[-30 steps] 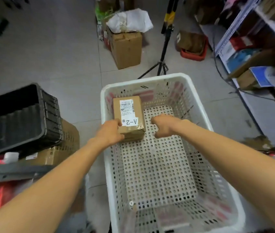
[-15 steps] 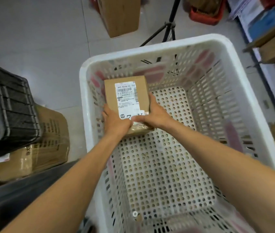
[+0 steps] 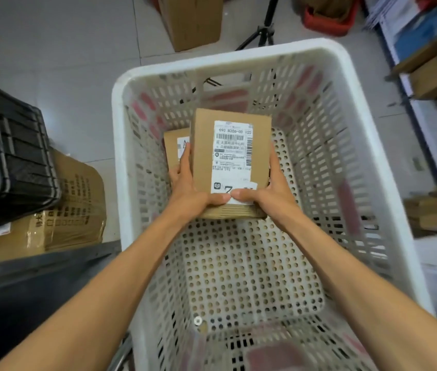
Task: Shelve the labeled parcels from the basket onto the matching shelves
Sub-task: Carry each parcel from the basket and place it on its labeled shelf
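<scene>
A brown cardboard parcel (image 3: pixel 204 153) with a white shipping label is lifted above the floor of the white perforated basket (image 3: pixel 121 145). My left hand (image 3: pixel 188 188) grips its left side and my right hand (image 3: pixel 270 191) grips its right side, both thumbs pressing on the label's lower edge and partly covering the handwritten mark. Under it a second brown parcel (image 3: pixel 171 145) lies in the basket, mostly hidden, with a corner of its label showing.
A black crate (image 3: pixel 6 145) sits on a printed carton (image 3: pixel 78 204) at the left. On the floor beyond the basket stand a cardboard box (image 3: pixel 193 20), a tripod (image 3: pixel 265 28) and a red tray (image 3: pixel 329 20). Shelves with boxes (image 3: pixel 426 62) run along the right.
Both hands closed on the top parcel and raised it off the stack, uncovering a second parcel below. The camera has moved closer over the basket.
</scene>
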